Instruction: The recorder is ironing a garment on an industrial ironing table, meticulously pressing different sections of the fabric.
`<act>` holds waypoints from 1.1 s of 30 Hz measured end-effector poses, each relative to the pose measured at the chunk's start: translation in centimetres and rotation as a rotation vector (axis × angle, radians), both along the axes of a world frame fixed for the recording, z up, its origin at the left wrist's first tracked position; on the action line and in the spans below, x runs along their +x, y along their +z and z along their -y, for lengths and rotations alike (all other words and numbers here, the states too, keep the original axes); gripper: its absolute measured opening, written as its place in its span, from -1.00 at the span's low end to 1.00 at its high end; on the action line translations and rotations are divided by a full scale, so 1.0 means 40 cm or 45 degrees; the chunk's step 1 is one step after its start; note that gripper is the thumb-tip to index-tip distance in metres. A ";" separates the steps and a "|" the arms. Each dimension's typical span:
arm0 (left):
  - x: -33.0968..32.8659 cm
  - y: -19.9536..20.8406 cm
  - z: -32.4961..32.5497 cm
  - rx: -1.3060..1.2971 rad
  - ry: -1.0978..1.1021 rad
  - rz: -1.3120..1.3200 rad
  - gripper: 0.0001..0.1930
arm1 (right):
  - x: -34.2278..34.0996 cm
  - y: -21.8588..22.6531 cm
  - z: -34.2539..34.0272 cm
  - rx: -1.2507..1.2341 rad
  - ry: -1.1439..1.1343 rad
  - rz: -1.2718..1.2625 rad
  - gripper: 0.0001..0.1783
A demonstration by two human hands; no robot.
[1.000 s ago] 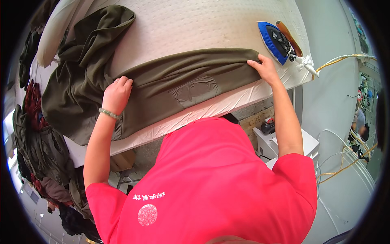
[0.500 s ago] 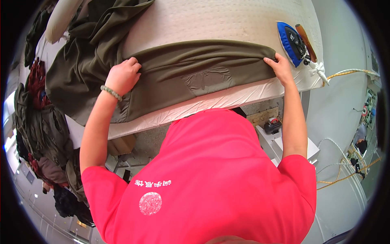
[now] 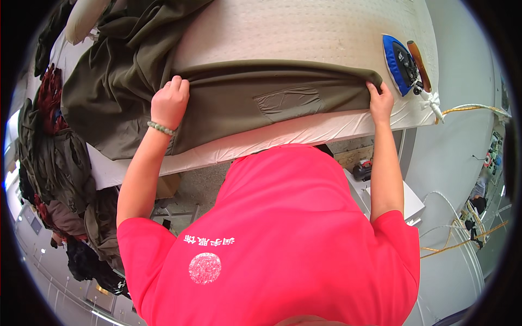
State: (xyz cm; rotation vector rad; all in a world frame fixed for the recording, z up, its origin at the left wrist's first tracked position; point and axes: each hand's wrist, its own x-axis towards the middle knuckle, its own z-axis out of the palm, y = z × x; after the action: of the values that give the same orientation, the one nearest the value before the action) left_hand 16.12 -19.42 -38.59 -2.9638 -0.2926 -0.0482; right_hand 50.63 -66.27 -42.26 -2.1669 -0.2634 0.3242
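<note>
A dark olive garment (image 3: 228, 117) lies along the near side of a padded ironing table, with a rectangular, puckered patch (image 3: 288, 103) on its nearer face. My left hand (image 3: 170, 103), a beaded bracelet at its wrist, is closed on the cloth toward the left. At the narrow right end, my right hand (image 3: 381, 103) pinches the garment's corner between thumb and fingers. Between the two hands the far edge is stretched into a long rounded fold. More of the garment spreads in loose folds left of my left hand and toward the back.
An iron (image 3: 402, 65) with a blue-rimmed base and wooden handle rests at the right end of the pale ironing table (image 3: 283, 38). A cord (image 3: 473, 107) runs off right from it. Piled dark and red clothes (image 3: 51, 157) hang at the left. A white padded arm (image 3: 84, 22) stands back left.
The far edge of the garment is drawn straighter between my hands. My right hand has come slightly nearer to me. Both hands keep their hold, and the whole view has shifted a little.
</note>
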 end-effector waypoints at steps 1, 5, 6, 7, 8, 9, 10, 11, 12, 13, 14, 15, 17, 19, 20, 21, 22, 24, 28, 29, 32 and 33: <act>0.011 0.015 0.004 -0.003 0.004 0.001 -0.92 | 0.002 0.015 -0.012 -0.150 0.000 0.047 -0.64; 0.070 0.054 0.030 -0.279 -0.216 0.265 -0.82 | -0.021 0.146 -0.116 -0.575 0.065 0.517 -0.62; 0.079 0.043 0.040 -0.370 -0.307 0.268 -0.74 | -0.052 0.181 -0.156 -0.675 0.121 0.889 -0.60; 0.088 0.033 0.054 -0.460 -0.403 0.273 -0.65 | -0.083 0.192 -0.190 -0.522 0.319 0.846 -0.56; 0.098 0.030 0.077 -0.464 -0.406 0.278 -0.65 | -0.121 0.201 -0.223 -0.373 0.508 0.795 -0.51; 0.108 0.028 0.105 -0.465 -0.359 0.271 -0.63 | -0.173 0.204 -0.261 -0.376 0.762 0.813 -0.47; 0.126 0.026 0.129 -0.463 -0.315 0.266 -0.61 | -0.219 0.201 -0.300 -0.376 1.015 0.829 -0.43; 0.141 0.024 0.144 -0.463 -0.271 0.260 -0.58 | -0.259 0.191 -0.332 -0.476 1.059 0.855 -0.40; 0.160 0.023 0.147 -0.465 -0.275 0.265 -0.58 | -0.282 0.183 -0.352 -0.576 1.104 0.879 -0.36; 0.174 0.021 0.146 -0.401 -0.187 0.259 -0.55 | -0.283 0.172 -0.364 -0.581 1.103 0.872 -0.36; 0.188 0.020 0.141 -0.330 -0.096 0.251 -0.52 | -0.266 0.149 -0.384 -0.696 0.931 0.880 -0.33; 0.195 0.014 0.135 -0.260 -0.007 0.242 -0.50 | -0.249 0.126 -0.403 -0.810 0.757 0.883 -0.30; 0.205 -0.006 0.113 -0.381 0.017 0.315 -0.54 | -0.254 0.112 -0.425 -0.912 0.587 0.885 -0.27; 0.218 -0.024 0.098 -0.634 0.061 0.474 -0.64 | -0.286 0.128 -0.421 -0.616 0.976 0.840 -0.23; 0.227 -0.032 0.086 -0.636 0.066 0.474 -0.64 | -0.296 0.131 -0.424 -0.462 1.164 0.808 -0.21; 0.239 -0.029 0.073 -0.702 0.097 0.373 -0.70 | -0.301 0.131 -0.433 -0.464 1.168 0.806 -0.21; 0.251 -0.027 0.060 -0.768 0.128 0.272 -0.76 | -0.304 0.129 -0.445 -0.501 1.111 0.773 -0.21; 0.268 -0.041 0.037 -0.825 0.170 0.174 -0.81 | -0.299 0.121 -0.483 -0.562 1.001 0.716 -0.23; 0.297 -0.076 0.068 -0.659 0.265 0.460 -0.82 | -0.276 0.089 -0.543 -0.678 0.727 0.903 -0.22; 0.288 -0.066 0.103 -0.671 0.208 0.514 -0.83 | -0.281 0.093 -0.534 -0.682 0.723 0.900 -0.22; 0.249 -0.040 0.170 -0.686 0.115 0.624 -0.83 | -0.318 0.121 -0.485 -0.406 1.112 0.685 -0.16; 0.234 -0.039 0.183 -0.698 0.082 0.613 -0.81 | -0.319 0.119 -0.486 -0.408 1.114 0.677 -0.16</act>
State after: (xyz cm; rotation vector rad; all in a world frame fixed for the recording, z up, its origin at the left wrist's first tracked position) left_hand 25.49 -26.75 -40.15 -3.4366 -0.5337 -0.8024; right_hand 37.85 -46.82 -37.51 -2.3019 -1.5637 0.2692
